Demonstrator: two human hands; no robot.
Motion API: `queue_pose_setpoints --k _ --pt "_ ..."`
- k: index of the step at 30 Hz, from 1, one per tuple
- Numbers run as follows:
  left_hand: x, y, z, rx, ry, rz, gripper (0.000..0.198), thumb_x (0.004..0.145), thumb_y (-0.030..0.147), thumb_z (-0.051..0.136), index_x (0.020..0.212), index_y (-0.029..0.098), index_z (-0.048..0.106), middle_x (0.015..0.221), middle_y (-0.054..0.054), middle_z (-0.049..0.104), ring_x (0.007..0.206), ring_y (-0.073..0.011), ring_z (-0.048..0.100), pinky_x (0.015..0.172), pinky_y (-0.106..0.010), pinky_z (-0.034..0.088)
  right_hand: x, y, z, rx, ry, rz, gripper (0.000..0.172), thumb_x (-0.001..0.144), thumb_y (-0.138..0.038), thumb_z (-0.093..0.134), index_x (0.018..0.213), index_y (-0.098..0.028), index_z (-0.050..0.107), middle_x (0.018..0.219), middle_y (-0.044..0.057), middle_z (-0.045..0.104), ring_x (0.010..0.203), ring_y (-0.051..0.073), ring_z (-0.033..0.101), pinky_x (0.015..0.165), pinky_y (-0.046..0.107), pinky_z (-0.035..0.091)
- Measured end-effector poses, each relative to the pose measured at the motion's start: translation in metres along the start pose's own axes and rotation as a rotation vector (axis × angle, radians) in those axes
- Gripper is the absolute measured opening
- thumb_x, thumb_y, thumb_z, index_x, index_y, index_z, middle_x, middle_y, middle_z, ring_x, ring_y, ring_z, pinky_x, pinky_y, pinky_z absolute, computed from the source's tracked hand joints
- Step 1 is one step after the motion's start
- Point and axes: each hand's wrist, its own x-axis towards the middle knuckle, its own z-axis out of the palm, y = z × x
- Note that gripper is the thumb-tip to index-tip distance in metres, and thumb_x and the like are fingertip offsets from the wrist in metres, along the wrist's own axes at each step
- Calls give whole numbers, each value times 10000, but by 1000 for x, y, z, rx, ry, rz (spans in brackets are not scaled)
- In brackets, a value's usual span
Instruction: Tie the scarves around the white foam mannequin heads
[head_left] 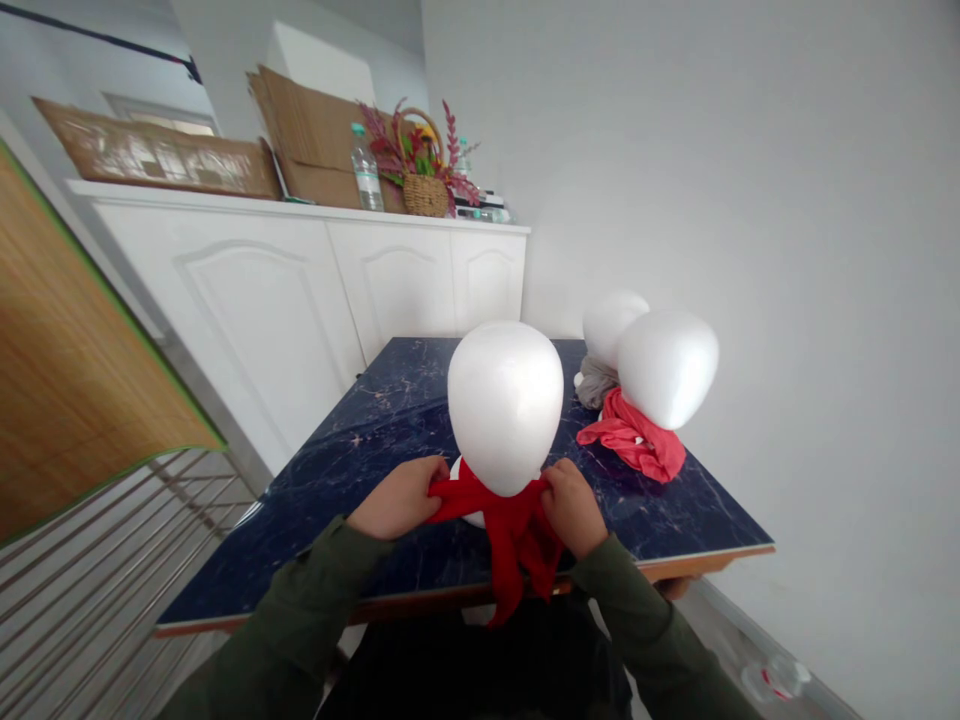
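My left hand [397,497] is pinching inward with its fingers curled, and my right hand [574,507] is doing the same. My green-sleeved forearms [300,590] are angling toward each other.

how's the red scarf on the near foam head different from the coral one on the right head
The red scarf is a deeper colour than the paler coral scarf. The red scarf is gripped by both hands and hangs off the table; the coral scarf lies bunched on it, untouched. Both sit beneath white foam heads.
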Motion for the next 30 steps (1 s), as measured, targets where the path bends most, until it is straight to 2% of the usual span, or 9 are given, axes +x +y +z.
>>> queue_pose_setpoints --k 3,7,11,15,18,21,24,27,30 --pt "-1 0 17 -5 77 53 391 581 113 496 963 166 566 965 -73 583 938 -247 510 853 -332 339 -2 -3 13 168 9 8 266 669 -30 388 787 -153 592 858 75 543 855 178 481 817 305 397" --pt "-4 3 47 -306 60 119 538 577 73 462 1104 162 516 1044 -72 578 1013 -245 487 912 -345 328 -7 -8 25 480 2 16 396 745 -93 364 1087 -181 543 1097 68 552 1079 178 449 964 349 327" --pt "-3 25 62 -481 34 147 622 591 58 438 1202 175 435 1105 -58 564 1021 -224 496 915 -325 338 -17 2 4 571 68 110 356 780 -185 379 1087 -199 558 1127 61 569 1083 191 478 958 345 345" --pt "15 63 85 -454 -107 284 603 608 98 485 1202 183 426 1051 -69 588 926 -227 538 832 -302 385 -37 46 -39 417 184 238 369 772 -255 391 1094 -182 557 1152 76 566 1092 228 485 942 343 362" --pt "46 88 110 -359 -239 373 608 574 120 532 1174 163 441 960 -84 613 811 -240 566 711 -306 419 -55 89 -68 219 187 292 352 768 -273 376 1029 -176 591 1088 85 603 1031 251 529 892 355 404" --pt "81 108 126 -276 -325 471 663 530 91 531 1182 153 433 956 -88 618 818 -261 571 713 -323 425 -67 122 -85 8 176 322 361 762 -248 351 989 -139 609 1038 118 623 1006 270 548 858 373 427" --pt "108 119 128 -227 -373 578 699 511 68 512 1196 175 428 1021 -72 604 909 -270 554 800 -335 412 -71 143 -94 -155 158 288 383 732 -206 362 1006 -119 614 1044 137 621 1019 280 547 879 387 417" --pt "120 122 128 -195 -423 623 689 532 89 511 1208 192 428 1065 -60 594 959 -262 543 853 -340 397 -69 156 -100 -214 144 245 379 719 -210 405 1030 -156 616 1055 116 622 1047 279 533 902 386 404" --pt "118 118 138 -173 -345 612 683 592 132 507 1262 150 379 1174 -106 537 1046 -270 503 920 -360 357 -66 163 -103 -184 168 274 355 715 -236 442 1018 -174 617 1031 114 631 1036 276 537 893 391 409"
